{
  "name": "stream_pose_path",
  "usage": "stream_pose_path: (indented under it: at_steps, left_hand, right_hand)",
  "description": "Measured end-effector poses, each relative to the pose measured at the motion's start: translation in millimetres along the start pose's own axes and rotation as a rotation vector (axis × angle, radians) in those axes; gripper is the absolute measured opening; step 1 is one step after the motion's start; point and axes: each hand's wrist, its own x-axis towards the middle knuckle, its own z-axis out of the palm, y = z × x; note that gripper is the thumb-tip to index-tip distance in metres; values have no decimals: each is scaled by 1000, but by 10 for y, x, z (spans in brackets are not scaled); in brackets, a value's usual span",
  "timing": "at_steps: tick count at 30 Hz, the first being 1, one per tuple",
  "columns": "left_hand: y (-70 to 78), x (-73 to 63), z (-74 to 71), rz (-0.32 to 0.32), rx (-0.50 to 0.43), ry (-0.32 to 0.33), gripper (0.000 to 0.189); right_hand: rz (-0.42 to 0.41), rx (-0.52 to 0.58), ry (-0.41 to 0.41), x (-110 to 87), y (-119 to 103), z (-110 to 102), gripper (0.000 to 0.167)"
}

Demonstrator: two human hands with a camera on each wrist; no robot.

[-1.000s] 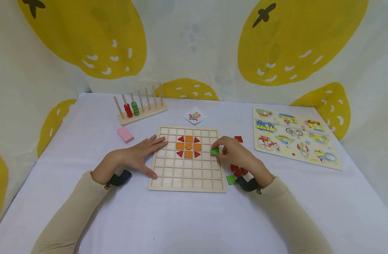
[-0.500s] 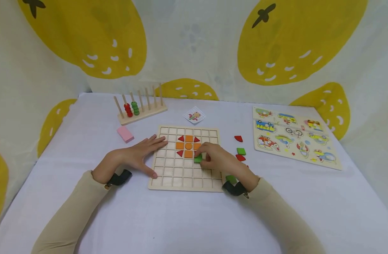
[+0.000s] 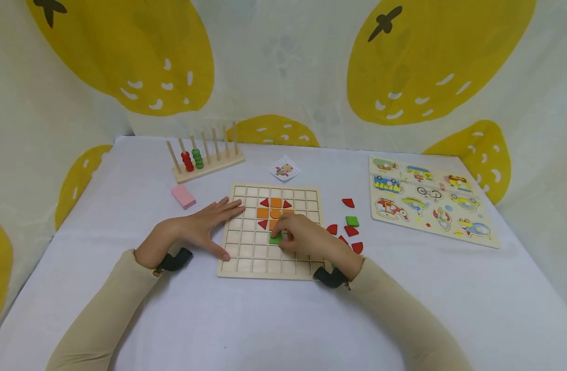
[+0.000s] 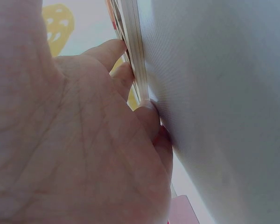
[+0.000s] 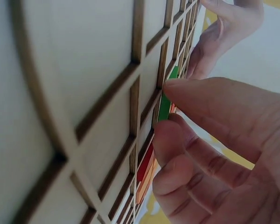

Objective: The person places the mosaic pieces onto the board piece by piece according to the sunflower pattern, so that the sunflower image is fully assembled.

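Grid board (image 3: 251, 265) – wooden, lying flat between both hands. Left hand (image 3: 195, 225) spread across its left edge, fingers straight, nothing gripped. Right hand (image 3: 306, 237) over board, thumb and fingers nearly closed, pinching green tile (image 3: 276, 238). Tile at cell just below orange cross (image 3: 276, 213) – whether fully seated, cannot tell. Second green tile (image 3: 352, 221) and loose red pieces (image 3: 351, 231) right of board. Small red triangles (image 3: 287, 204) at cross's corners.
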Motion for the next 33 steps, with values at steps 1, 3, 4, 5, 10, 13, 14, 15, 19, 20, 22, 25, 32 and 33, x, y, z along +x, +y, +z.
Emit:
stream_pose_path:
  at_steps: [1,3,4,5,10,13,14,15,19,20,22,25,32,33]
  left_hand:
    - [-1,0,1,3,2,0,114]
    - [-1,-2,0,8,4,2,114]
    - [0,-4,0,10,3,2,114]
    - [1,-6,0,15,1,5,114]
    - [6,-9,-2,16,-9,4,114]
    - [-5,-1,2,13,-1,2,115]
    - [-10,2,5,13,0,2,115]
    - [-12,3,6,10,2,1,115]
    - [-23,-3,11,11,2,-2,115]
    - [-21,-6,11,12,0,-2,115]
    - [-20,-14,10,20,-7,2,115]
    - [-13,-21,7,23,-15,5,115]
    - [-4,-8,11,16,-15,3,115]
    - [-6,-4,12,13,-12,2,115]
  right_hand:
    - [-2,1,2,1,-5,-2,13]
    - [-5,0,4,2,-14,-7,13]
    - [-6,-3,4,5,-16,-8,12]
    - [-8,-6,4,7,-18,-10,12]
    - [-19,-20,-5,12,2,-14,11]
    - [-33,-17,-3,-9,23,-35,12]
    - [-39,-16,1,-18,33,-46,12]
    - [-47,-13,5,-28,46,-58,12]
    - [-49,-6,29,-88,84,-130,14]
    - [-48,0,34,-104,101,-148,15]
    - [-40,9,41,-142,129,-184,16]
    - [-13,31,51,-199,181,-229,17]
    - [58,77,93,-359,338,-306,17]
    - [64,81,97,-381,373,-317,17]
